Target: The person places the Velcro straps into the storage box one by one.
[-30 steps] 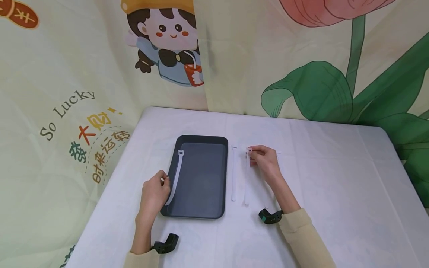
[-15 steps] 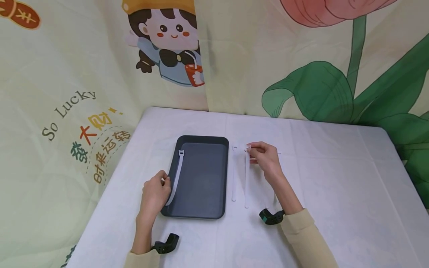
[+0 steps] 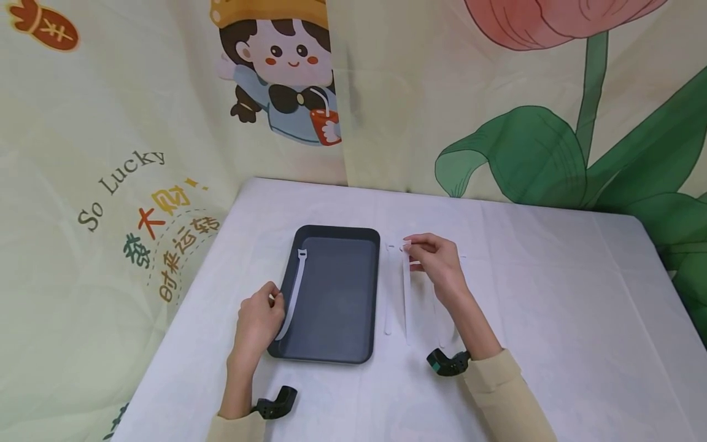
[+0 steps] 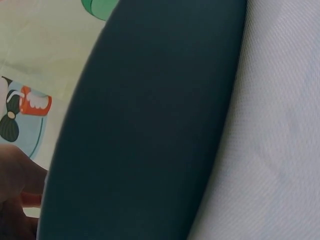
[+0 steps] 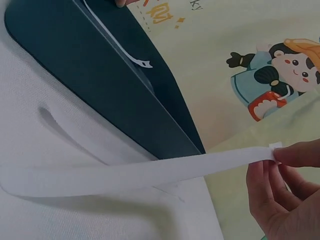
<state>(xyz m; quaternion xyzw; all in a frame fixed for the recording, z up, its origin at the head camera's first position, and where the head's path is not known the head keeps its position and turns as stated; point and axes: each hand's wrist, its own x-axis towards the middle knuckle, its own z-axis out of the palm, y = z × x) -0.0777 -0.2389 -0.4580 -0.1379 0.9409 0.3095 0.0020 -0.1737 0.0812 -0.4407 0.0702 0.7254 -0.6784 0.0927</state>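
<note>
My right hand (image 3: 439, 265) pinches the slotted head of a white strap-style cable tie (image 3: 407, 301) between thumb and fingers. In the right wrist view that cable tie (image 5: 125, 176) slopes up from near the tablecloth to the fingertips, its shadow beneath it. At the left side of a dark grey rectangular tray (image 3: 342, 301), my left hand (image 3: 258, 320) grips the rim with curled fingers. One cable tie (image 3: 294, 294) lies inside the tray along its left wall, slotted head at the far end. Another cable tie (image 3: 388, 294) lies flat on the cloth between tray and right hand.
More white ties lie under and beside the right forearm, partly hidden, one with its end (image 3: 441, 341) showing. A white cloth (image 3: 574, 319) covers the table. Printed curtains (image 3: 392, 123) hang behind and to the left. A black wrist camera (image 3: 448, 362) sits on the right wrist.
My right hand has lifted the head of the cable tie a little, and the tie now hangs straighter from the fingers. The left hand stays on the tray rim. The head view has shifted slightly.
</note>
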